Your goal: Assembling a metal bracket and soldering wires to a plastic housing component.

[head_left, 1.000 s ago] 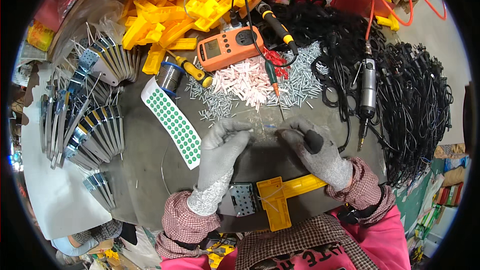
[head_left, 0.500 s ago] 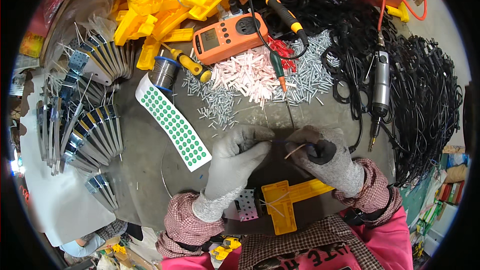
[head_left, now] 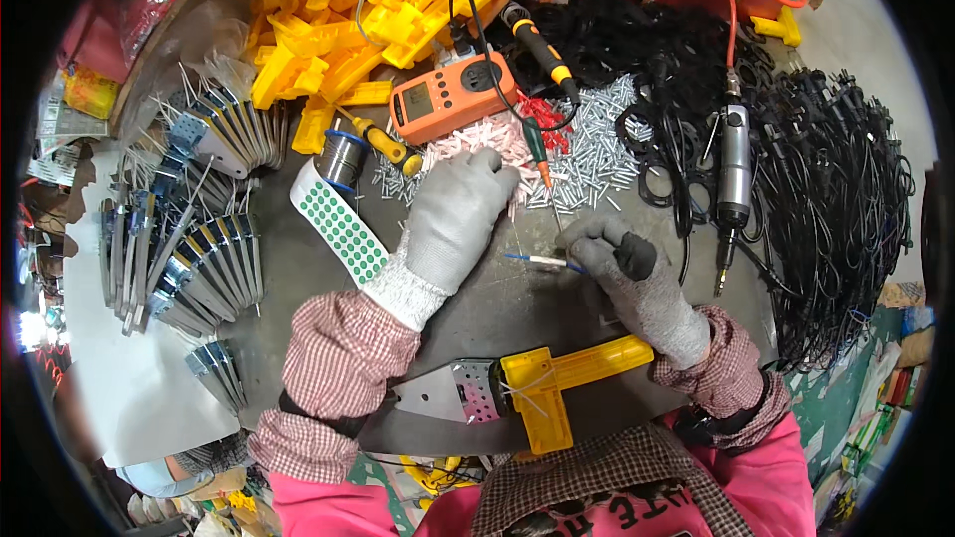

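Observation:
My left hand (head_left: 460, 224), in a grey knit glove, reaches over the heap of small pale pink sleeves (head_left: 512, 139). Its fingers are curled down at the heap's near edge, and the fingertips are hidden. My gloved right hand (head_left: 627, 268) is closed on a thin wire (head_left: 544, 261), blue at its ends with a whitish stretch between, pointing left. Below the hands lies a yellow plastic housing (head_left: 549, 388) with a long handle part. Beside it a flat metal blade with a perforated plate (head_left: 479, 390) is joined to it by thin pale wires.
An orange meter (head_left: 453, 94), solder spool (head_left: 343, 159), yellow screwdriver (head_left: 390, 147) and green-handled tool (head_left: 537, 149) surround the silver screws (head_left: 597, 159). Yellow housings (head_left: 348, 20) pile up behind. Black cords (head_left: 836, 209) and a power screwdriver (head_left: 734, 169) are right; blades (head_left: 189, 249) and a sticker sheet (head_left: 338, 229) left.
My left hand has left the wire and moved away from me to the pink sleeves. The right hand keeps hold of the wire, whose blue and whitish length now shows.

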Available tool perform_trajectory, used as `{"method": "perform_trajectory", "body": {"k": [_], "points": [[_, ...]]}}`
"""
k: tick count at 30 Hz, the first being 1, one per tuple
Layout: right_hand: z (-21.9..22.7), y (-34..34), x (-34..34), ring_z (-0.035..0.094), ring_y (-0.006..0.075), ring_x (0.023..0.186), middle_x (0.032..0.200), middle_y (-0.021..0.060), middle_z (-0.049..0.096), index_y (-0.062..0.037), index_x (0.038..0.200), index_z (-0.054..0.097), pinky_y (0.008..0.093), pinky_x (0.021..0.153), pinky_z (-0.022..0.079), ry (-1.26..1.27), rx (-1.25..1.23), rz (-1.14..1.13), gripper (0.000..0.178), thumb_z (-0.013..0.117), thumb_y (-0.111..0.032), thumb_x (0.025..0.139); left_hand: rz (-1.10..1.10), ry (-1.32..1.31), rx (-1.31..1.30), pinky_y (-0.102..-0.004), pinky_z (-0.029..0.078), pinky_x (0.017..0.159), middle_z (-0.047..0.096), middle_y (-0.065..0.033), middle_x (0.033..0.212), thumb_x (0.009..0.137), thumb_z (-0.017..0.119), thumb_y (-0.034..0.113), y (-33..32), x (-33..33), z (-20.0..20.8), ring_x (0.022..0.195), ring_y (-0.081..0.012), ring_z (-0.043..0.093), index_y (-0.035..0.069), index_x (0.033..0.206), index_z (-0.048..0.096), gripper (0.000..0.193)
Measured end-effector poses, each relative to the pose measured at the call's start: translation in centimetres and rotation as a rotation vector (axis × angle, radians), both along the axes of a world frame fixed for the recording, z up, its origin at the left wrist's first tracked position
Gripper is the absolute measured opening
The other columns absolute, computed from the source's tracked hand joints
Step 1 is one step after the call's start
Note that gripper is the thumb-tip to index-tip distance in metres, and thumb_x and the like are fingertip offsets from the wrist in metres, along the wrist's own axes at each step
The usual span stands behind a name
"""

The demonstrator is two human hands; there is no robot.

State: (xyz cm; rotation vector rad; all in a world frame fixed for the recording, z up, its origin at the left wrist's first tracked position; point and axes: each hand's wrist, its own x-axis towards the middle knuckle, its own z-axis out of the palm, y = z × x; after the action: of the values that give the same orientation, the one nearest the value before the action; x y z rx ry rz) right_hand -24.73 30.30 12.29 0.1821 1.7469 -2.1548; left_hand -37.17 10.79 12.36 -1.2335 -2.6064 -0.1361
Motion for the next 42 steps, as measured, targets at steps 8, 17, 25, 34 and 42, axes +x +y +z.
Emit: {"method": "perform_trajectory", "body": {"k": [8, 17, 25, 34, 42], "points": [[-0.4, -0.5, 0.7, 0.048, 0.0082, 0.078, 0.083, -0.0002, 0.049, -0.0048, 0.116, 0.055, 0.0248, 0.073, 0.044, 0.108, 0.178, -0.081, 0.026, 0.048, -0.028, 0.106, 0.240, 0.078, 0.253, -0.0424, 0.051, 0.066, 0.059, -0.0135, 0.087, 0.086, 0.068, 0.015, 0.6, -1.0, -0.3, 0.081, -0.0318, 0.062, 0.007, 0.091, 0.060, 0.013], [-0.5, -0.5, 1.4, 0.056, 0.0162, 0.079, 0.089, 0.0089, 0.054, -0.0048, 0.121, 0.057, 0.0296, 0.072, 0.047, 0.218, 0.272, -0.087, 0.022, 0.048, -0.013, 0.103, 0.239, 0.013, 0.109, -0.0433, 0.052, 0.066, 0.055, -0.0149, 0.087, 0.086, 0.066, 0.014, 2.5, 0.2, -2.5, 0.079, -0.0332, 0.062, 0.005, 0.088, 0.056, 0.013], [-2.0, -0.2, 1.6, 0.063, 0.0228, 0.069, 0.078, 0.0078, 0.060, -0.0050, 0.116, 0.060, 0.0323, 0.060, 0.049, 0.569, 0.576, -0.007, 0.019, 0.049, -0.009, 0.101, 0.273, 0.118, 0.120, -0.0463, 0.043, 0.091, 0.060, -0.0140, 0.111, 0.084, 0.070, 0.020, -1.9, 0.8, 0.2, 0.108, -0.0351, 0.056, 0.005, 0.111, 0.061, 0.032], [-1.3, -0.6, 1.8, 0.054, 0.0180, 0.062, 0.073, 0.0088, 0.057, -0.0030, 0.112, 0.062, 0.0328, 0.059, 0.046, 0.439, 0.434, 0.019, 0.017, 0.055, -0.012, 0.099, 0.164, 0.071, -0.081, -0.0471, 0.042, 0.098, 0.064, -0.0117, 0.106, 0.075, 0.068, 0.009, -5.4, -2.7, 1.3, 0.113, -0.0337, 0.058, 0.006, 0.095, 0.064, 0.021], [-0.6, -0.5, 1.3, 0.057, 0.0129, 0.069, 0.080, 0.0049, 0.060, -0.0013, 0.117, 0.059, 0.0292, 0.064, 0.048, 0.440, 0.591, 0.143, 0.021, 0.049, -0.011, 0.102, 0.106, 0.150, -0.217, -0.0487, 0.038, 0.103, 0.063, -0.0063, 0.106, 0.070, 0.066, 0.010, -7.8, -4.1, 1.2, 0.112, -0.0272, 0.056, 0.011, 0.099, 0.065, 0.029]]}}
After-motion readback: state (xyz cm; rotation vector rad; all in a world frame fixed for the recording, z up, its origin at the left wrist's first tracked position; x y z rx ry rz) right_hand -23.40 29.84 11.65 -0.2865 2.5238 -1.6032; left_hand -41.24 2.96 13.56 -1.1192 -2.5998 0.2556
